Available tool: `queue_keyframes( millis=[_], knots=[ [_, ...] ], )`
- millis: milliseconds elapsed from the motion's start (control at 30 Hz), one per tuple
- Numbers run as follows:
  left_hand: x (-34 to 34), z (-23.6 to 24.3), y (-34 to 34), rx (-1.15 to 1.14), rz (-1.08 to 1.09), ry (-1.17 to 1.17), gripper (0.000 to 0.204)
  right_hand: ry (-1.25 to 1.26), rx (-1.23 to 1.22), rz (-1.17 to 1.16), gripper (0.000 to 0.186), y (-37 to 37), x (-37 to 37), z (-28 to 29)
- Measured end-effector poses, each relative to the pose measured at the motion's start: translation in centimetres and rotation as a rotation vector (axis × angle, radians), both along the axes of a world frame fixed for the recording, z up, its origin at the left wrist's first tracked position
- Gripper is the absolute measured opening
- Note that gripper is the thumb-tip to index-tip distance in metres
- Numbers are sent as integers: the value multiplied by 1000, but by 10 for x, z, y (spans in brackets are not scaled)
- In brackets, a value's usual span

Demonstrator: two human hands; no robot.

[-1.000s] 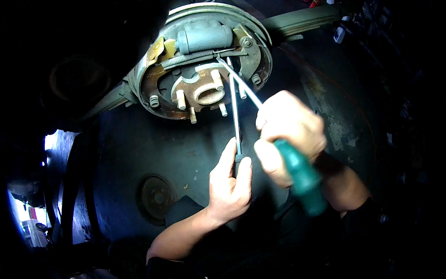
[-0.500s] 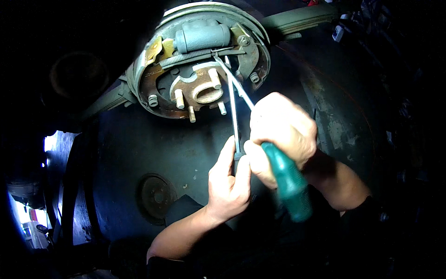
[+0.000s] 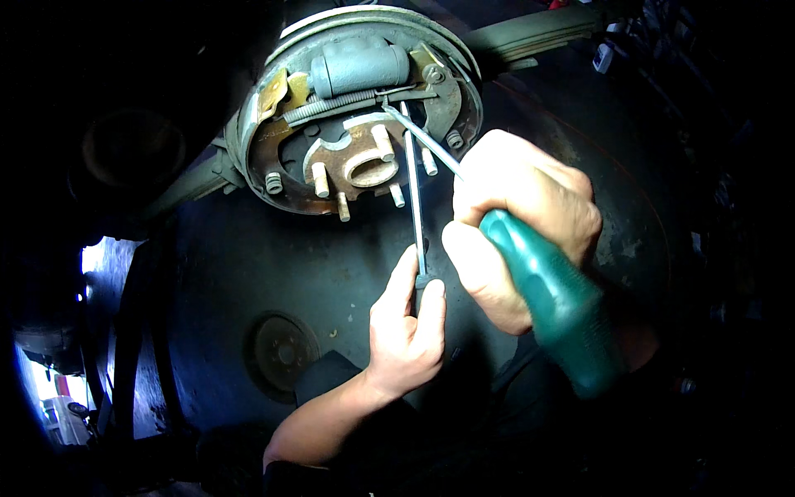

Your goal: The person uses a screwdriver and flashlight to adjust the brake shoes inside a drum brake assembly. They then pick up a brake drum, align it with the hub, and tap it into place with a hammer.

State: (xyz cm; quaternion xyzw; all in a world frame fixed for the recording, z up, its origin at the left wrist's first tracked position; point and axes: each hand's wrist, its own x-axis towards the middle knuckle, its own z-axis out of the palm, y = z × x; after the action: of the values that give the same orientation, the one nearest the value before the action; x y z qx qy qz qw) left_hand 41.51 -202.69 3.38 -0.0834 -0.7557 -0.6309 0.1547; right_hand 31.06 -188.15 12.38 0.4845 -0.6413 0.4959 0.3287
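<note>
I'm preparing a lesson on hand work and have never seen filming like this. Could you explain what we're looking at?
There is no machine at work here: these are a person's own bare hands, seen from a camera worn on the head and looking down. Its wide lens bends straight edges.

At the top is a round brake assembly, with a grey cylinder and a rusty hub with studs. The right hand grips a green-handled tool, its metal shaft pointing into the assembly. The left hand pinches the dark lower end of a slim metal tool that reaches up beside the hub. On the floor lies a dark round part.
</note>
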Motion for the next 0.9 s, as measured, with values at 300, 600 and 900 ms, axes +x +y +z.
queue_keyframes(
  millis=[300,600,900],
  knots=[
    [-4,0,1,-55,-54,26,47,23,-32,-63,13,1,2,-6],
    [-6,1,4,1,-82,-18,47,95,-37,-12,18,4,4,-32],
    [15,0,-31,-430,-177,-268,40,-423,-49,-34,9,86,18,-60]
  ],
)
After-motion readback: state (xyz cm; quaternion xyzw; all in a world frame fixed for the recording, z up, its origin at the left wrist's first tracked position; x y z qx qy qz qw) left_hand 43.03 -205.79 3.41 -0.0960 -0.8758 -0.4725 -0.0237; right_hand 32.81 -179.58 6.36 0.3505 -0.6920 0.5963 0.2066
